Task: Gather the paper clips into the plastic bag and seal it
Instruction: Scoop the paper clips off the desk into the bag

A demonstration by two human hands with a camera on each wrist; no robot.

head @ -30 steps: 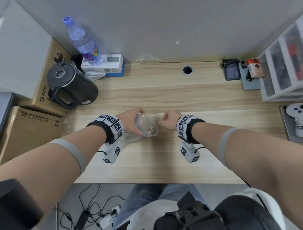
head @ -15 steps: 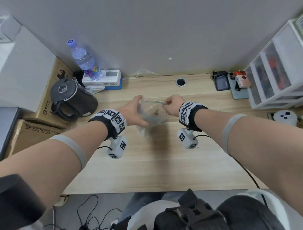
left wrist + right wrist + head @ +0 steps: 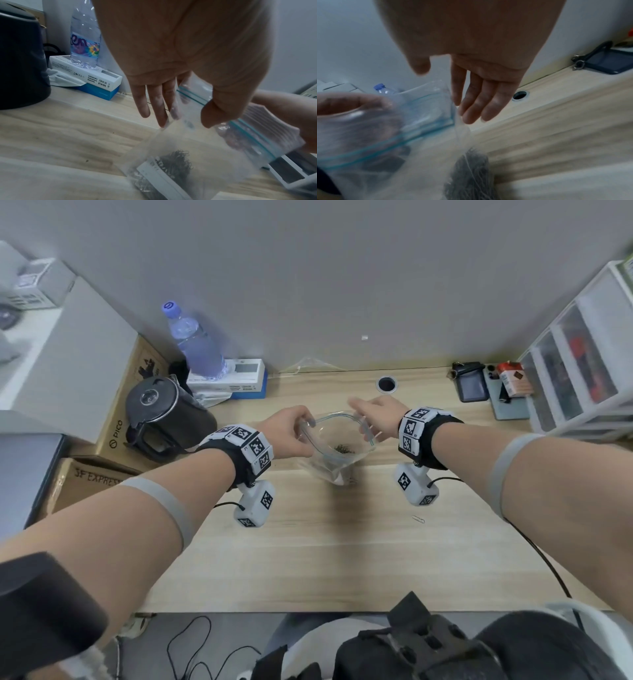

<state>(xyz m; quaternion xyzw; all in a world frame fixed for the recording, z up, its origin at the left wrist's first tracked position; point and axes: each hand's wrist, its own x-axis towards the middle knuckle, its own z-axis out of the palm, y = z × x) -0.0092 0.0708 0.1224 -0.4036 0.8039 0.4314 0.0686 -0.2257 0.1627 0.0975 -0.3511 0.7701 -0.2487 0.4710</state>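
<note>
A clear zip plastic bag (image 3: pixel 330 462) with a blue seal strip hangs upright just above the wooden desk (image 3: pixel 308 559), its mouth wide. A dark heap of paper clips (image 3: pixel 343 449) lies at its bottom, also seen in the left wrist view as paper clips (image 3: pixel 178 162). My left hand (image 3: pixel 305 426) pinches the bag's left rim between thumb and fingers (image 3: pixel 212 116). My right hand (image 3: pixel 359 412) has straight fingers (image 3: pixel 476 106) lying against the bag's right edge, thumb apart. One loose paper clip (image 3: pixel 418 519) lies on the desk below my right wrist.
A black kettle (image 3: pixel 164 416), a water bottle (image 3: pixel 195 344) on a white box, and cardboard boxes stand at the left. A cable hole (image 3: pixel 387 384) is behind the bag. Phones, a small red box and a white drawer unit (image 3: pixel 582 371) are at the right.
The bag has come up off the desk and its mouth is now spread wide between both hands. My right hand's fingers have gone from curled to straight.
</note>
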